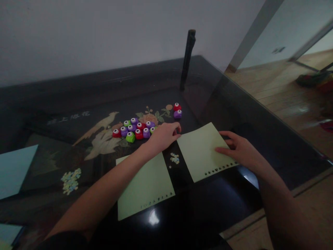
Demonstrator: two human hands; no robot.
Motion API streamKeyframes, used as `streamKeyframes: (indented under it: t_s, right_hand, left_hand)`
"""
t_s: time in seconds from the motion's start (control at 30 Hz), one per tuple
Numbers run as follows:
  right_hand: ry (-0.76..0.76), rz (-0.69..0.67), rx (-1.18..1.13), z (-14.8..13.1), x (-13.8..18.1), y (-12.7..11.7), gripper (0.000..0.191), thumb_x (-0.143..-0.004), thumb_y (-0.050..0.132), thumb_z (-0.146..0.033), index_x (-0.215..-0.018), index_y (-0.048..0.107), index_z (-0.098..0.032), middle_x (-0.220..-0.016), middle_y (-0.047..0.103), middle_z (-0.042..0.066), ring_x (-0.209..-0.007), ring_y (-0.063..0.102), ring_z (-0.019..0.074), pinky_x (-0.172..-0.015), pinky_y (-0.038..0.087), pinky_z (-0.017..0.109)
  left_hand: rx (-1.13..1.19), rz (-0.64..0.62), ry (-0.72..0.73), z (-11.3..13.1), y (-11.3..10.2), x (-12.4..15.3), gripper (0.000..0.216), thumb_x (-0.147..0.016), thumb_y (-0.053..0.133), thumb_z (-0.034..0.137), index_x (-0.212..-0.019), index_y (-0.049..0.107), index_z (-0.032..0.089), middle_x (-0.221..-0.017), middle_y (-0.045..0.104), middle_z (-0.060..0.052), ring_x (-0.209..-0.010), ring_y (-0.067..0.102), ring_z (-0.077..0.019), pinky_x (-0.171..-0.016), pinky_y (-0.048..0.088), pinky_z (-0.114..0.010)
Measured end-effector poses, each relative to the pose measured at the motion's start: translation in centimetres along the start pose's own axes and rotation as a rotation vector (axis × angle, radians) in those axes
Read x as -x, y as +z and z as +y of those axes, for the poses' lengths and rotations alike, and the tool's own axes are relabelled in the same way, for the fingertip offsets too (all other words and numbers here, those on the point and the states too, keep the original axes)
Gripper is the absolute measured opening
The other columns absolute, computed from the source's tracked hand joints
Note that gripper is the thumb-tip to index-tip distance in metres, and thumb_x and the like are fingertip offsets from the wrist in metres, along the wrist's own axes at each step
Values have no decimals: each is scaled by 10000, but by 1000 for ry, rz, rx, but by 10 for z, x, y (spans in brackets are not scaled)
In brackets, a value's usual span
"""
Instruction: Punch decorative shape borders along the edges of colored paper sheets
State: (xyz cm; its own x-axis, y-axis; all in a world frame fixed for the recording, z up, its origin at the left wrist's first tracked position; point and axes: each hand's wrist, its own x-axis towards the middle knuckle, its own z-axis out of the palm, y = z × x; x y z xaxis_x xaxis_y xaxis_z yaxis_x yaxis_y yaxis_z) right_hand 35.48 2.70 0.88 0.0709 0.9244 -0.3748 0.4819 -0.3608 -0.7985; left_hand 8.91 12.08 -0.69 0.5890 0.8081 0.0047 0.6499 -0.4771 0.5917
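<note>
A pale yellow-green sheet of paper (205, 149) with star-shaped holes along its near edge lies between my hands. My right hand (235, 147) grips its right side, thumb on top and fingers at the edge. My left hand (166, 133) is closed at the sheet's far left corner, thumb and curled fingers together there. Under my left forearm rests a second pale sheet (148, 187), also punched along its near edge. Small paper cut-outs (174, 158) lie between the two sheets. Several red, purple and green craft punches (138, 133) are grouped just beyond my left hand, which partly hides one.
Two more craft punches, a red one (177, 106) and a purple one (178, 114), stand farther back. A dark upright post (187, 59) rises near the back. At left are a larger cut-out pile (70, 181) and blue paper (17, 170). The black table (249, 114) is glossy.
</note>
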Motion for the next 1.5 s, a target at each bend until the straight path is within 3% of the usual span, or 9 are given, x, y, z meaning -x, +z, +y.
streamKeyframes:
  t_s: [0.5,1.17,1.5]
  right_hand:
    - [-28,45,133,2,-3,4,555,-709,671,-344,-1224,525,-199,-878,754,97,-740,714,293,-578,570,407]
    - [-20,22,125,-1,-1,5,582,-713,680,-360,-1246,518,-192,-884,750,94,-759,712,291,-614,572,420]
    - [-114,100,368,-6,4,8,624,-768,626,-332,-1354,446,-217,-878,721,55,-727,680,256,-662,511,385]
  left_hand:
    - [-96,-6,16,0,3,0,72,-841,617,229,-895,644,189,-764,672,-14,-670,601,-152,-594,404,-263]
    - [-83,-19,19,3,1,1,61,-848,606,204,-887,646,179,-755,661,-15,-668,592,-152,-588,392,-260]
    - [-66,-6,45,-1,3,1,52,-847,591,199,-873,635,187,-757,658,-12,-679,590,-151,-603,396,-262]
